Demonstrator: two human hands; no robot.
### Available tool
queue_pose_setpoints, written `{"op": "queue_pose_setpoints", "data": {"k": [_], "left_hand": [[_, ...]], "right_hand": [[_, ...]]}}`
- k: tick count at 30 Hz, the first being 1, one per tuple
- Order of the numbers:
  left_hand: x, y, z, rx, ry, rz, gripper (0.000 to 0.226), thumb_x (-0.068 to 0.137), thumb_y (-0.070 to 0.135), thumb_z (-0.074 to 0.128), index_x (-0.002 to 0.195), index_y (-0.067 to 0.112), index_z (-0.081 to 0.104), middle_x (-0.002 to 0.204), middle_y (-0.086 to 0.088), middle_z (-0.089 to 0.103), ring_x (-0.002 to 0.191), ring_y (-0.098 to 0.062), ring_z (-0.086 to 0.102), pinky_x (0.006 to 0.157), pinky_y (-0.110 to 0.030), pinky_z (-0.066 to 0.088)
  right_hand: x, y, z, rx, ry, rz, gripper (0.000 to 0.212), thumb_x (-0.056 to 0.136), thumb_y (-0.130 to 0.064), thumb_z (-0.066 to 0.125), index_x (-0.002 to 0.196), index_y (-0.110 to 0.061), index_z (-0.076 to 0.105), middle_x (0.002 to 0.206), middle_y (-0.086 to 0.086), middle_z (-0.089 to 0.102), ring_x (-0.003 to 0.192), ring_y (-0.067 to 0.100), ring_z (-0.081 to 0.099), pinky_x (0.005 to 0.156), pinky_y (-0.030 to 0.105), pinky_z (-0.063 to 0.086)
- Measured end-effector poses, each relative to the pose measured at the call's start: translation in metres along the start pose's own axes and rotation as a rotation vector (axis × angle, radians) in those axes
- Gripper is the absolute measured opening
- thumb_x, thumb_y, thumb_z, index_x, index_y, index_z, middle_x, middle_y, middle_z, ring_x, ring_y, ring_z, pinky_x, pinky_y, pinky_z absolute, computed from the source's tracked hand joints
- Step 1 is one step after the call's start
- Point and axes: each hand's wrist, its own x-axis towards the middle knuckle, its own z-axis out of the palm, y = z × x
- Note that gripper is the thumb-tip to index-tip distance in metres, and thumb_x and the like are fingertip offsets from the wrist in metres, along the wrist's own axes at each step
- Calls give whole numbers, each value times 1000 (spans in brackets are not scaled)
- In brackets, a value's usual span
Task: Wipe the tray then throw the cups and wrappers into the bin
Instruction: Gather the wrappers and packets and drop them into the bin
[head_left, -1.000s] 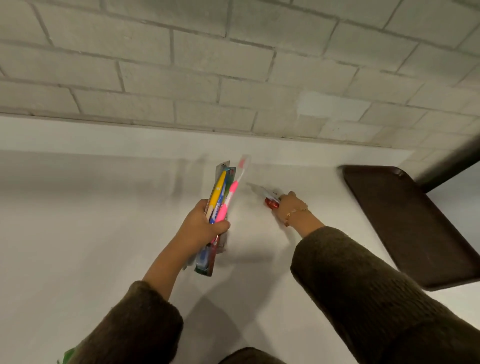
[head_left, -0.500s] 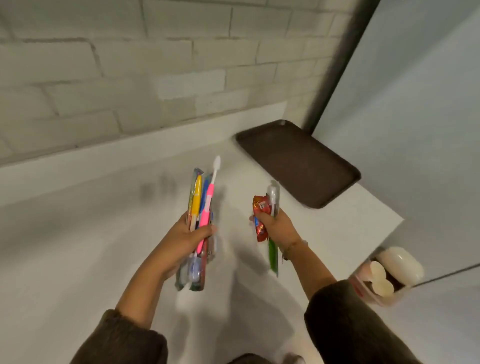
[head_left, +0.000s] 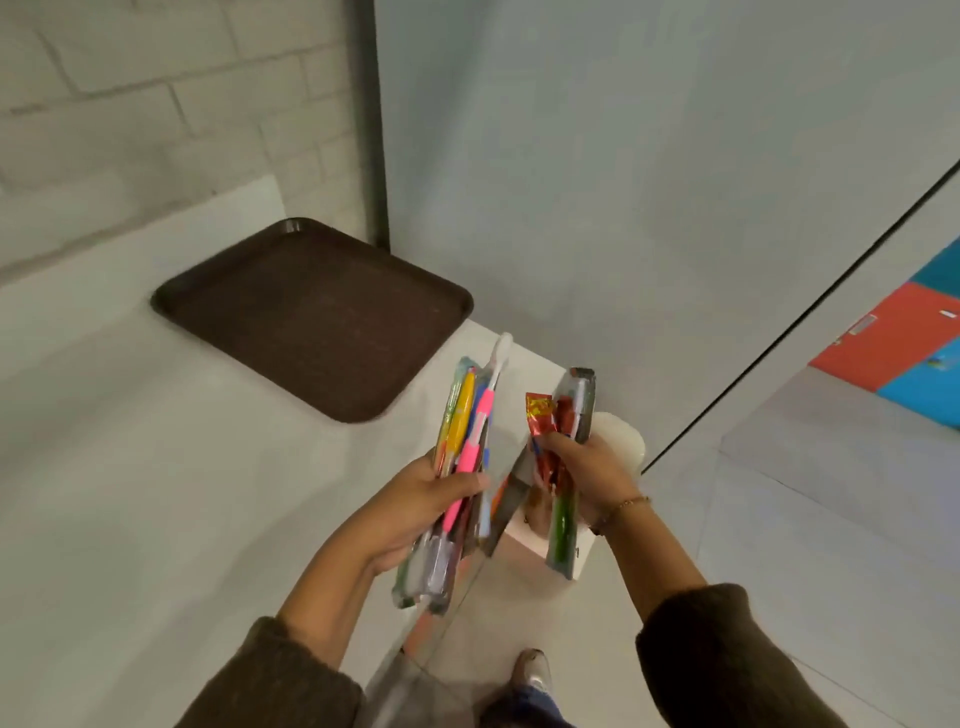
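Wrappers (head_left: 460, 467), a bundle of toothbrush packs, sit in our left hand (head_left: 426, 504), fingers curled round them. Our right hand (head_left: 589, 475) grips a red wrapper (head_left: 543, 421) and a green pack (head_left: 563, 530). The bin (head_left: 623, 441) shows just behind the right hand, past the counter (head_left: 156, 467) edge. The tray (head_left: 311, 312) lies on the counter by the wall, well apart. To drop cleanly, we judge it best to bring each hand low over the opening—one at a time—and open the fingers fully, since long stiff packs could catch the rim and spill.
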Motion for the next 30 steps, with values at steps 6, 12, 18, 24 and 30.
{"op": "queue_pose_setpoints", "data": {"k": [6,12,18,24,30], "left_hand": [[96,-7,80,73,-91,-171,18,84,16,64,102,16,59,76,-6,68,65,-13,66,57,-25,55],[188,-47,142,694,-60,-201,41,80,19,65,118,16,51,78,7,56,60,1,54,49,-7,37],[260,-75,161,1321,-141,-249,77,82,27,62,145,15,19,118,-14,60,101,-29,60,74,-30,44],[331,-104,171,1654,-210,-267,66,92,18,50,146,8,14,129,-16,51,113,-30,54,91,-35,49],[384,-122,179,1699,-352,-314,68,85,22,53,144,7,21,127,-13,53,119,-30,49,97,-38,40]], "right_hand": [[62,5,-108,-51,26,71,3,87,-13,60,85,-13,58,70,5,59,49,8,55,46,20,45],[96,61,-197,-183,45,246,13,82,-14,68,80,-17,55,60,0,53,37,1,49,37,14,38],[115,119,-230,-141,101,460,21,79,-26,72,83,-20,52,69,2,52,59,15,47,51,24,40],[140,156,-228,-68,191,587,25,80,-29,70,92,-16,52,76,3,55,66,15,51,62,26,45],[158,172,-228,28,280,621,36,80,-25,70,106,-5,56,79,6,57,66,15,52,61,24,45]]}}
